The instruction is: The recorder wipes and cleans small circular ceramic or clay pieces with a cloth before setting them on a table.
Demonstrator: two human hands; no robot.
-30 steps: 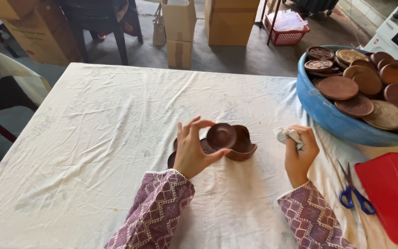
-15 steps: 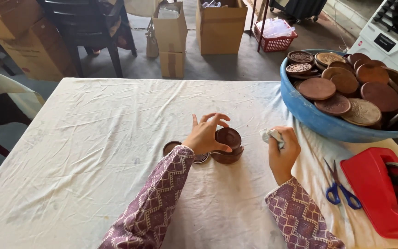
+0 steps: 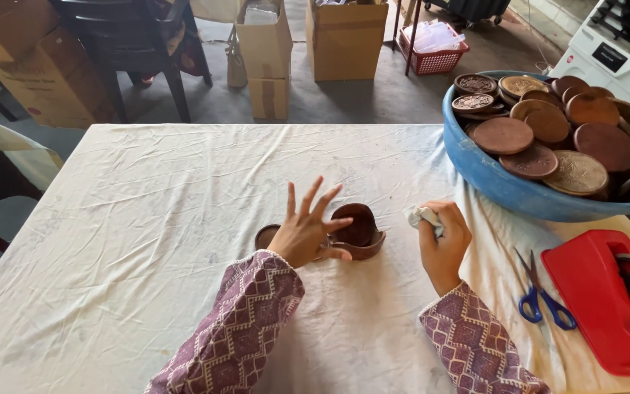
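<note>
Now your surface (image 3: 147, 219) is one wide table under a creased white cloth. At its right edge sits one round blue plastic basin (image 3: 497, 186), heaped with more flat brown discs than can be counted, then one red tape dispenser (image 3: 599, 299), and one pair of blue-handled scissors (image 3: 541, 295). At the middle lie the small brown pieces (image 3: 359, 230): a smooth rounded cup shape, plus one disc partly hidden behind your wrist. Your left hand (image 3: 304, 233) has lifted since half a second ago, fingers now fanned open, only the thumb near the cup. Your right hand (image 3: 442, 244) stays closed around one crumpled white cloth wad (image 3: 418, 215).
</note>
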